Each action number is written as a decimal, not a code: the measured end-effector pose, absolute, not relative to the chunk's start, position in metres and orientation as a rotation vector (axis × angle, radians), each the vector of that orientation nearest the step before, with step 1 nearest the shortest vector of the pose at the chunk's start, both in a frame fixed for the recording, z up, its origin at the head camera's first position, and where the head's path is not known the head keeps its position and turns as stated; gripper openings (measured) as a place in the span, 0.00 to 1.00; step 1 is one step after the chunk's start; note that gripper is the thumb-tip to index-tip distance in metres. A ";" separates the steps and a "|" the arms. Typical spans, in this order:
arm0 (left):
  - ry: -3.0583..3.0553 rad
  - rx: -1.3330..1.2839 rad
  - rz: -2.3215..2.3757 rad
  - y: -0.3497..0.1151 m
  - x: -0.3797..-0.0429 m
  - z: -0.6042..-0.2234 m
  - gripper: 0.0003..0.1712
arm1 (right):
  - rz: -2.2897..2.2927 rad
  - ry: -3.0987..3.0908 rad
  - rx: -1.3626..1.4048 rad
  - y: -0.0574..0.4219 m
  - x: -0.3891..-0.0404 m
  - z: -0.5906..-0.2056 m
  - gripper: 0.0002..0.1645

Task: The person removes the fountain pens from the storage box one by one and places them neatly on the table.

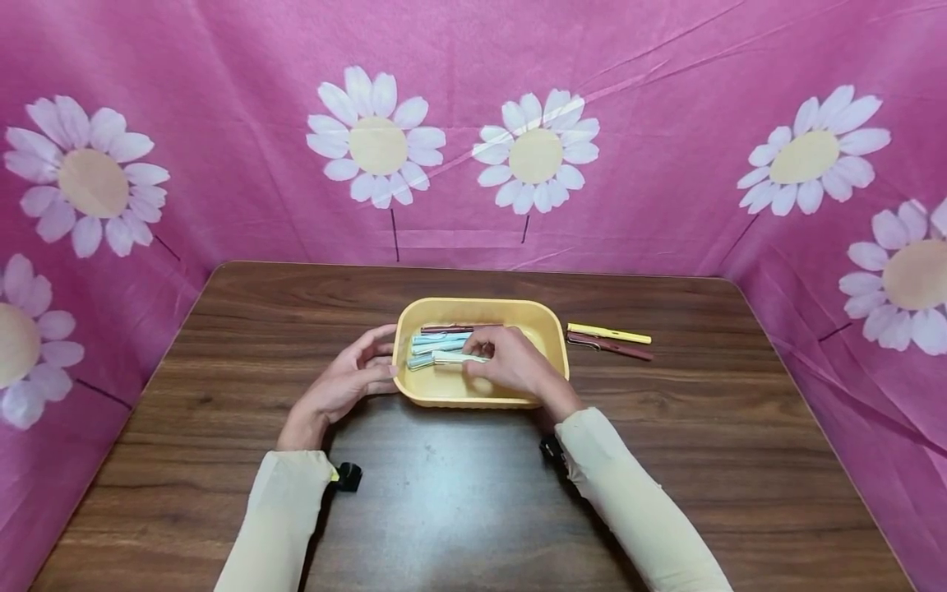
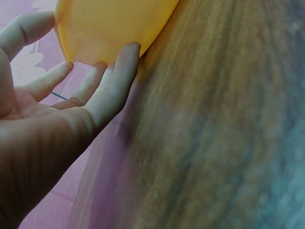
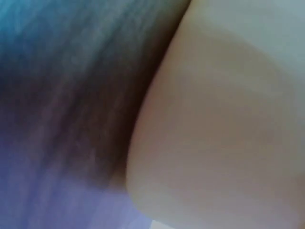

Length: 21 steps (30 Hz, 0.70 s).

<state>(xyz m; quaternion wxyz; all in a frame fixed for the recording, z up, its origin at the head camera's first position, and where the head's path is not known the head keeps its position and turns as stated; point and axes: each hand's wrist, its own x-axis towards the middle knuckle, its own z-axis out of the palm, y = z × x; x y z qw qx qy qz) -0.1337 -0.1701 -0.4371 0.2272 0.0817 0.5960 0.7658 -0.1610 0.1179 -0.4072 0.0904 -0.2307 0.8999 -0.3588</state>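
A yellow plastic basket (image 1: 473, 402) stands on the table, with several pens lying in its left half. Among them are a dark maroon pen (image 1: 438, 330) at the back and light blue pens (image 1: 432, 349). My right hand (image 1: 510, 358) reaches into the basket and pinches a pale green pen (image 1: 450, 358) between thumb and fingers. From the left, my left hand (image 1: 355, 374) touches the basket's end wall with extended fingers. The left wrist view shows these fingertips (image 2: 127, 53) against the basket wall (image 2: 107, 28). Blurred skin and table fill the right wrist view, and the right fingers are out of it.
Right of the basket, a yellow pen (image 1: 610, 333) and a maroon pen (image 1: 614, 346) lie side by side on the brown wooden table (image 1: 740, 460). Pink cloth (image 1: 459, 41) with white flowers hangs behind the table and along both sides.
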 end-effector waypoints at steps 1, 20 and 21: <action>1.644 0.226 2.109 -0.170 -0.134 -0.437 0.42 | -1.064 2.671 -0.680 0.119 -0.161 -0.406 0.06; 1.667 0.181 2.100 -0.169 -0.132 -0.436 0.40 | -1.032 2.746 -0.771 0.150 -0.160 -0.385 0.05; 1.671 0.181 2.096 -0.169 -0.132 -0.436 0.40 | -1.039 2.750 -0.772 0.152 -0.160 -0.385 0.05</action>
